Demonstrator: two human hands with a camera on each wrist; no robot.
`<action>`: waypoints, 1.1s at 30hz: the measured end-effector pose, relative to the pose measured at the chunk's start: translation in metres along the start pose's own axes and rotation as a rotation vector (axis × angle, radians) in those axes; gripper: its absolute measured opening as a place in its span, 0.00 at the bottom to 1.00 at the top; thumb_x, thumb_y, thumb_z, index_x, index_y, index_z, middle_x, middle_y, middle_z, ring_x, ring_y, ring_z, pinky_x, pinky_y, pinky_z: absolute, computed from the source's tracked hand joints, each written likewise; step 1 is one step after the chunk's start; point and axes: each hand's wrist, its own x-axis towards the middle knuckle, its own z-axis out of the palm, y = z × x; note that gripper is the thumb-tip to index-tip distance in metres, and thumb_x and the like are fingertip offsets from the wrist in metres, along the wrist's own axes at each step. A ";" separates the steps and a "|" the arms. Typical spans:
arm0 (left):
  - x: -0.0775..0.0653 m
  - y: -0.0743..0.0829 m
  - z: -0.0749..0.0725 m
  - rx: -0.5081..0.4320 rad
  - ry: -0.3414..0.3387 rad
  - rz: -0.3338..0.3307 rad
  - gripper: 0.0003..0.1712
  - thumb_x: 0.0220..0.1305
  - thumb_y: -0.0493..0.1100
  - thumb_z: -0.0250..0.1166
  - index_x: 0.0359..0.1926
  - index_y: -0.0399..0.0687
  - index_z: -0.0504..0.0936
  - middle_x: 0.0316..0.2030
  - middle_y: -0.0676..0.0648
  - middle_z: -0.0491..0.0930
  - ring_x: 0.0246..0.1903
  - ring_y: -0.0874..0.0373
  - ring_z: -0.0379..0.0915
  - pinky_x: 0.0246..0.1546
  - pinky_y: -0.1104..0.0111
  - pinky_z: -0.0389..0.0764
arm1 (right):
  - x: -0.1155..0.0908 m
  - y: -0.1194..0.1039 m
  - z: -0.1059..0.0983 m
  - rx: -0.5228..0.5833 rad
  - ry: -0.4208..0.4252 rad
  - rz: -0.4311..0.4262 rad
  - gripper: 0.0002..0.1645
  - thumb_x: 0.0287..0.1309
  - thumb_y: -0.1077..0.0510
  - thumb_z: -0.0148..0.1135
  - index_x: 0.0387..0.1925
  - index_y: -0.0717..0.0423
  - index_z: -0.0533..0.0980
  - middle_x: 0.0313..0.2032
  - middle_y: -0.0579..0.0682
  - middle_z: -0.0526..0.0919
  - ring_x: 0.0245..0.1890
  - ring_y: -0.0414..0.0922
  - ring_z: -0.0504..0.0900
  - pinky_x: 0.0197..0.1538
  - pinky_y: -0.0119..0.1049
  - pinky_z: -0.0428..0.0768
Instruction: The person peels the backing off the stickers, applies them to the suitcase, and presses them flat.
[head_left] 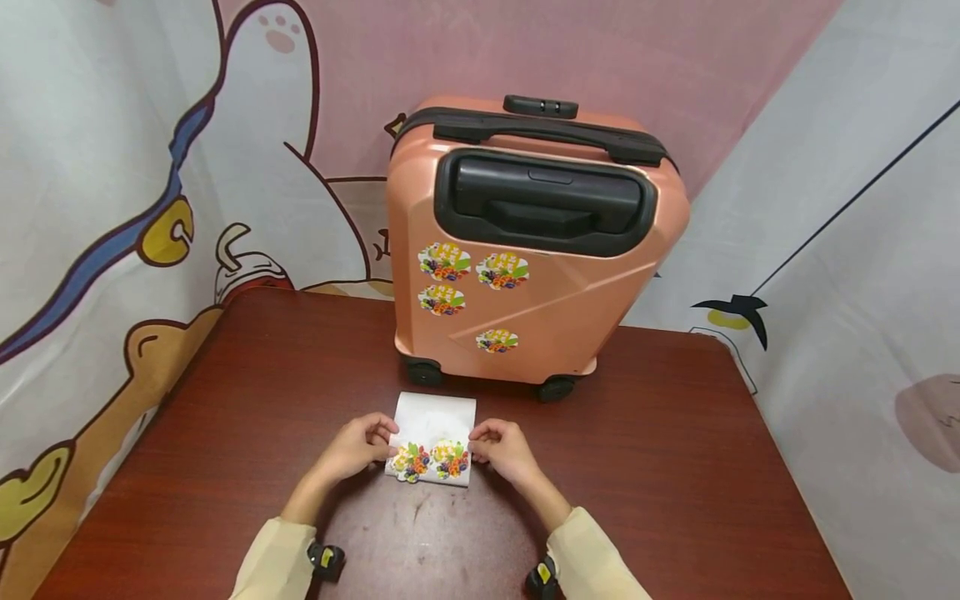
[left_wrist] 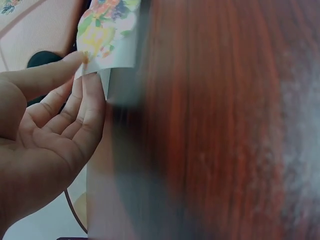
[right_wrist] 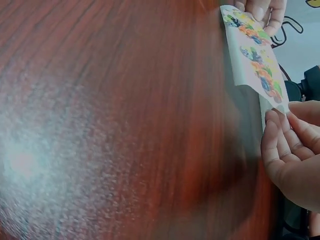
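Observation:
A white sticker sheet (head_left: pixel 432 415) is held low over the table, in front of a suitcase. Along its near end are two fruit-patterned stickers, a left one (head_left: pixel 410 461) and a right one (head_left: pixel 452 460). My left hand (head_left: pixel 358 446) pinches the sheet's left edge between thumb and fingers; the left wrist view shows the thumb on top beside the printed fruit (left_wrist: pixel 107 30). On the opposite edge, my right hand (head_left: pixel 510 450) pinches the sheet, fingers curled beneath it in the right wrist view. The sheet bends slightly between both hands.
An upright pink suitcase (head_left: pixel 540 300) with black wheels and a recessed black handle (head_left: pixel 547 200) stands at the back of the brown table (head_left: pixel 675 467). Several matching stickers (head_left: pixel 502 272) are on its front. A cartoon-printed curtain (head_left: pixel 585 50) hangs behind.

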 end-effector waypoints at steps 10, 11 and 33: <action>0.001 0.016 0.007 0.002 0.037 0.015 0.12 0.48 0.24 0.63 0.36 0.29 0.73 0.24 0.41 0.75 0.23 0.54 0.70 0.14 0.65 0.73 | 0.001 0.000 -0.003 -0.035 0.046 0.027 0.06 0.48 0.76 0.58 0.30 0.78 0.73 0.24 0.69 0.77 0.24 0.65 0.76 0.27 0.53 0.77; 0.003 0.013 0.008 0.000 0.042 0.013 0.12 0.48 0.24 0.63 0.36 0.30 0.74 0.24 0.42 0.75 0.23 0.55 0.70 0.14 0.66 0.72 | 0.001 0.001 -0.004 -0.030 0.048 0.028 0.06 0.48 0.76 0.58 0.31 0.79 0.73 0.24 0.69 0.77 0.24 0.65 0.76 0.27 0.53 0.77; 0.004 0.025 0.013 0.022 0.061 0.041 0.09 0.49 0.24 0.63 0.34 0.28 0.74 0.25 0.37 0.76 0.24 0.54 0.72 0.19 0.70 0.74 | 0.013 0.009 0.005 -0.111 0.128 -0.163 0.08 0.46 0.71 0.64 0.32 0.70 0.77 0.26 0.59 0.80 0.25 0.43 0.77 0.29 0.28 0.75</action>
